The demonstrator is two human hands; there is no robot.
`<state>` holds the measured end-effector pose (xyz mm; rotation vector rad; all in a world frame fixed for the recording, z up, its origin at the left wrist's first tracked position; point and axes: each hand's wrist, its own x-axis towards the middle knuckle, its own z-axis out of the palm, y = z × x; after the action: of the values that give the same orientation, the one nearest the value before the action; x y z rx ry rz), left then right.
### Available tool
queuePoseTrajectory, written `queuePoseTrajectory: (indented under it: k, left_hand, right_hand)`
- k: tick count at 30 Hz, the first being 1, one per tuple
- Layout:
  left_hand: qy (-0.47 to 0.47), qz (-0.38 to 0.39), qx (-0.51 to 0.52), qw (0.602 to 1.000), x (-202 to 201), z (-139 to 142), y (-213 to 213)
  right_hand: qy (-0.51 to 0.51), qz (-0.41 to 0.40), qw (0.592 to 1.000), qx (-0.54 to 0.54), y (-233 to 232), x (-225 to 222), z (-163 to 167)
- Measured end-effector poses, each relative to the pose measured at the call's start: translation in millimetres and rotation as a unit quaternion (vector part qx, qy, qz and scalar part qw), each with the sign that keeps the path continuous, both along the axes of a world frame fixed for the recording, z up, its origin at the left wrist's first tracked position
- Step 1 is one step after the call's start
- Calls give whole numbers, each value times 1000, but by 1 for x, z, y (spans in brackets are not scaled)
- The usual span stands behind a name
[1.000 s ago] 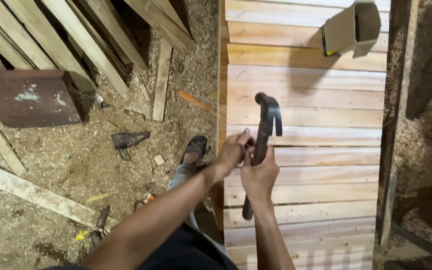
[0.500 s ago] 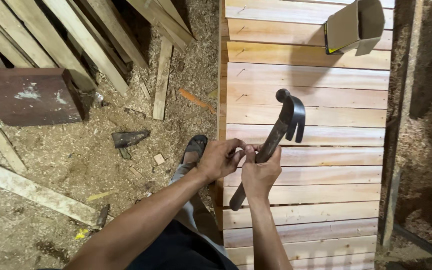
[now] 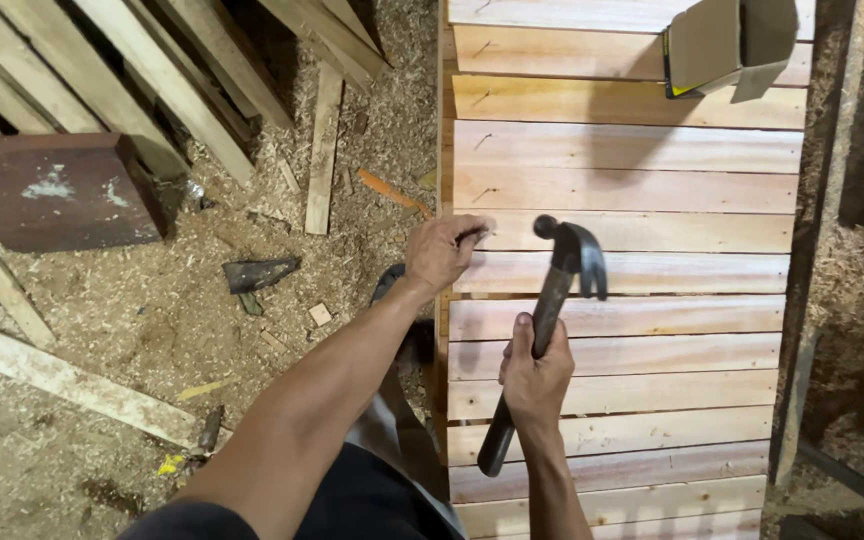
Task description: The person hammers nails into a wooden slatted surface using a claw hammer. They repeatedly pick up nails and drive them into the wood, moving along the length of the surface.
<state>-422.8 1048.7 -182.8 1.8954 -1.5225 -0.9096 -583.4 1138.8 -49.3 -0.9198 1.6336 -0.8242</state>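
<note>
So the right hand [image 3: 537, 375] is wrapped around the handle of a dark claw hammer [image 3: 552, 310], fingers closed tight about midway down the shaft, with the head lifted just right of centre frame. Gripping that far down looks like it's for swing rather than fine control.

The left hand [image 3: 444, 250] sits at the left edge of the slatted wooden panel [image 3: 642, 180], fingers pinched together on something small against a slat. Probably a nail, but it's too tiny to tell for sure. Holding it near the edge keeps it upright and lined up with the frame piece underneath, I'd guess.

Other slats higher up already show small marks along the same edge. A cardboard box [image 3: 727, 45] rests at the upper right of the panel. Left side of the frame is a sawdust floor [image 3: 102, 330] with loose timber offcuts [image 3: 322, 150] and a dark reddish block [image 3: 52, 190].
</note>
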Motion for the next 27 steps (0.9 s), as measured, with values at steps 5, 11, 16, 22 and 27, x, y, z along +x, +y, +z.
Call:
queuePoseTrajectory:
  k: [5, 11, 16, 22, 27]
  left_hand:
    - [27, -23, 71, 997, -2, 1, -6]
    - [10, -23, 24, 999, 2, 15, -5]
    - [83, 17, 33, 996, 14, 19, -11]
    - [57, 41, 16, 997, 11, 17, -15]
    - [521, -36, -85, 849, -7, 26, 5]
  right_hand:
    - [35, 87, 991, -98, 2, -6, -17]
    - [219, 152, 962, -64, -10, 14, -19]
    - [87, 87, 975, -184, -9, 16, -3]
    - [173, 107, 977, -60, -30, 37, -12]
    - [138, 64, 969, -196, -41, 45, 19]
